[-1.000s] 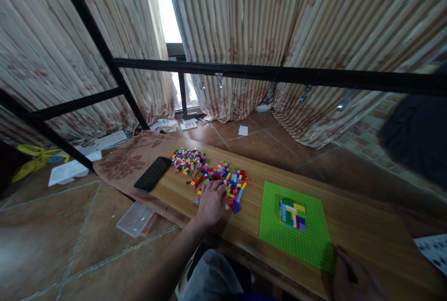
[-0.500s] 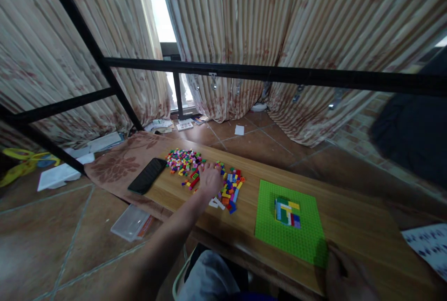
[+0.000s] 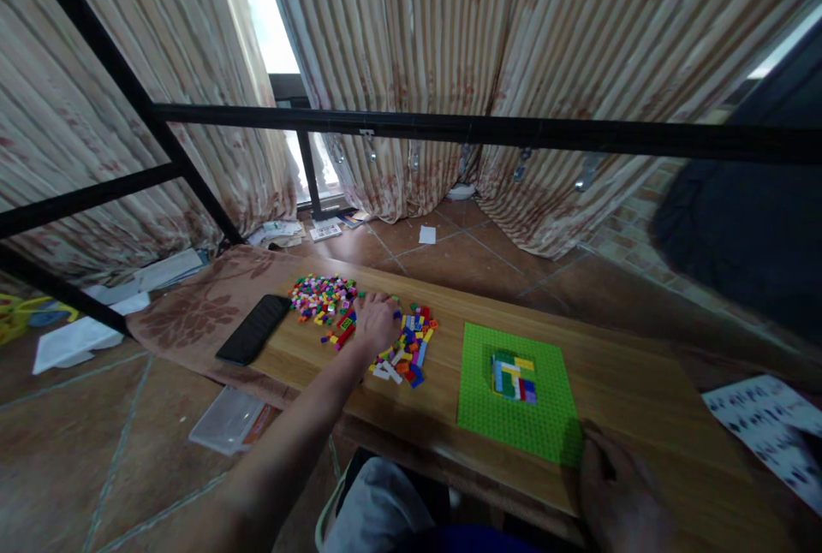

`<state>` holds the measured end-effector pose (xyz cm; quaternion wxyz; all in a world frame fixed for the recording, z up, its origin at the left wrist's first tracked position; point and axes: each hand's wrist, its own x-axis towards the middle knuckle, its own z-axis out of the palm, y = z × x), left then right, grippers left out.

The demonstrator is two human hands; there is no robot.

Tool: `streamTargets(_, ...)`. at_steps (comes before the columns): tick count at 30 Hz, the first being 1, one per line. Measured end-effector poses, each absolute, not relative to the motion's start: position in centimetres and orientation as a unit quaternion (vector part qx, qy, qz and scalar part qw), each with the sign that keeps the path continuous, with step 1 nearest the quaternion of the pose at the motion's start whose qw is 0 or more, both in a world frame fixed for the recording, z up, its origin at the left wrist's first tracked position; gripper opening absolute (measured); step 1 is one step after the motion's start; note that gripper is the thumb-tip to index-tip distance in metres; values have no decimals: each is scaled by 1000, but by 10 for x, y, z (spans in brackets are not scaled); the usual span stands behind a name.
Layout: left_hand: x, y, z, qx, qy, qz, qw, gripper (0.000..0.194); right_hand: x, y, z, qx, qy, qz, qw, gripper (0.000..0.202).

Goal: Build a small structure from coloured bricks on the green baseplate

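Observation:
My left hand (image 3: 377, 324) reaches down over a pile of small bricks, its fingers apart and the fingertips partly hidden among the pieces. Larger colourful bricks (image 3: 411, 352) lie just right of it. Smaller bricks (image 3: 321, 296) are heaped on its left. My right hand (image 3: 620, 484) rests at the near right corner of a green baseplate (image 3: 479, 416), fingers bent; it is dark, and whether it grips the edge is unclear. A flat block of joined bricks (image 3: 514, 377), in yellow, green, white, blue and red, sits on the baseplate.
The wooden tabletop (image 3: 642, 382) carries a black phone (image 3: 253, 330) at its left, near a brown patterned cloth (image 3: 193, 305). A printed sheet (image 3: 764, 425) is at the right. Below lies a clear plastic box (image 3: 228, 420). A black metal rail (image 3: 411, 123) crosses before the curtains.
The view has shifted a little, so everything sits further left. My left hand stays over the bricks, and my right hand stays at the baseplate corner. More of the printed sheet shows.

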<state>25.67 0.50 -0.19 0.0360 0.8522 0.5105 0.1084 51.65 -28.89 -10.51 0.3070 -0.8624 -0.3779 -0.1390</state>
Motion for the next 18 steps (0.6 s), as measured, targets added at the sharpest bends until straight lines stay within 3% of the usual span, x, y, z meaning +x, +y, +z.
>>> streamTargets(4, 247, -14, 4, 841, 468, 243, 121, 15, 519, -288, -108, -849, -402, -166, 300, 43)
streamTargets(10, 252, -46, -8, 685, 426, 355, 473, 16, 517, -288, -108, -853, -390, -162, 307, 43)
streamTargets(15, 259, -59, -9, 373, 379, 348, 772, 18, 514, -286, -104, -858, -379, -144, 316, 46)
streamTargets(18, 260, -67, -3, 250, 336, 301, 857, 19, 515, -286, -101, -852, -375, -130, 341, 48)
